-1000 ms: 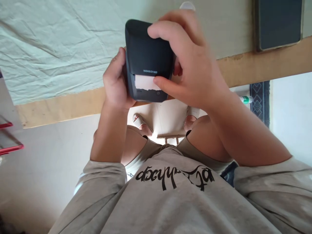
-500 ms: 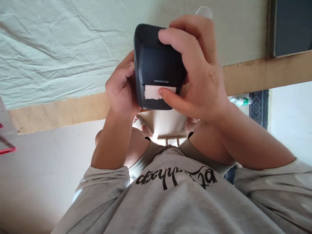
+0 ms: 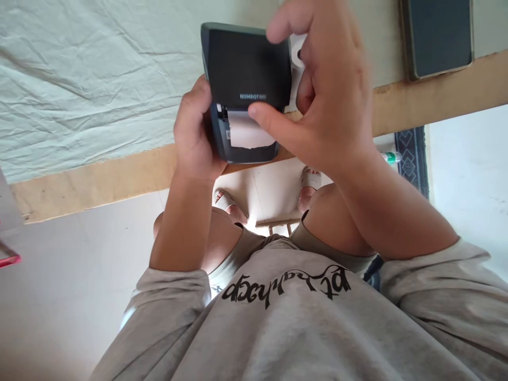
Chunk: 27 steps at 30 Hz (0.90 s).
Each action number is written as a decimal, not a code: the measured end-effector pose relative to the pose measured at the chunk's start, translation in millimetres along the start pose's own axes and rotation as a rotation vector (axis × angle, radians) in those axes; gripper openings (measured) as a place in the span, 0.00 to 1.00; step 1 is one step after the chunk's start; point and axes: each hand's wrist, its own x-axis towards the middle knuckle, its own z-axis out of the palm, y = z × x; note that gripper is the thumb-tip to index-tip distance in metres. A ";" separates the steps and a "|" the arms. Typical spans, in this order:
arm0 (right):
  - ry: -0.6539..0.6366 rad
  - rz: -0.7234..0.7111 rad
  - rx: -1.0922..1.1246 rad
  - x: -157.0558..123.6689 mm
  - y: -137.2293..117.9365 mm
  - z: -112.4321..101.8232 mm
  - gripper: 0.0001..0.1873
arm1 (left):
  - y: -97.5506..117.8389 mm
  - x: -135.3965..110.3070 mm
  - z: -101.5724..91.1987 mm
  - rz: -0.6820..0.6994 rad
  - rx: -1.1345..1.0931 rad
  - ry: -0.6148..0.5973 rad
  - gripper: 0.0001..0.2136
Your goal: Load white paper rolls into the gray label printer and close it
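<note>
A dark label printer (image 3: 248,63) marked NIIMBOT is held up above the table edge, its lid raised at the near side. White label paper (image 3: 250,132) lies exposed under the lid, with a torn lower edge. My left hand (image 3: 196,132) is wrapped round the printer's left side, its fingers partly hidden behind the body. At the lid's right, my right hand (image 3: 325,90) spans it, thumb at the front edge by the paper and index fingertip at the upper corner. Partly hidden behind my right hand is a white roll (image 3: 296,50).
A pale wrinkled cloth (image 3: 99,79) covers the table, whose wooden edge (image 3: 99,193) runs across below. A dark tablet-like device (image 3: 440,37) lies at upper right. On the floor are a green-labelled bottle (image 3: 392,157) and a patterned mat (image 3: 413,164). A pink-edged object (image 3: 10,259) shows at far left.
The printer's lid has been lifted at the near edge, exposing more label paper. Both hands and the printer appear slightly higher and farther left in view.
</note>
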 end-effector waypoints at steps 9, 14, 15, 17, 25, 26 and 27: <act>0.325 -0.077 0.091 10.7 6.8 -6.6 0.17 | -7.3 -3.2 -2.4 0.006 0.098 -0.009 0.08; 0.071 -0.107 -0.150 13.0 0.5 -1.3 0.11 | -5.2 -2.6 -4.9 0.009 0.157 -0.013 0.09; -0.017 -0.096 -0.225 13.5 -1.2 -0.2 0.11 | -5.6 -1.8 -5.8 0.011 0.170 -0.008 0.08; -0.124 -0.048 -0.333 14.6 -3.4 0.8 0.12 | -7.2 0.0 -8.1 0.020 0.198 0.001 0.07; -0.275 -0.144 -0.115 16.2 8.5 -5.6 0.15 | -6.6 -1.7 -5.7 0.022 0.225 -0.036 0.11; -0.262 -0.166 -0.073 15.1 9.9 -7.1 0.15 | -5.8 -2.4 -4.5 -0.006 0.188 -0.019 0.11; -0.251 -0.183 -0.034 13.6 10.8 -8.9 0.16 | -5.2 -2.9 -3.7 -0.044 0.143 0.002 0.11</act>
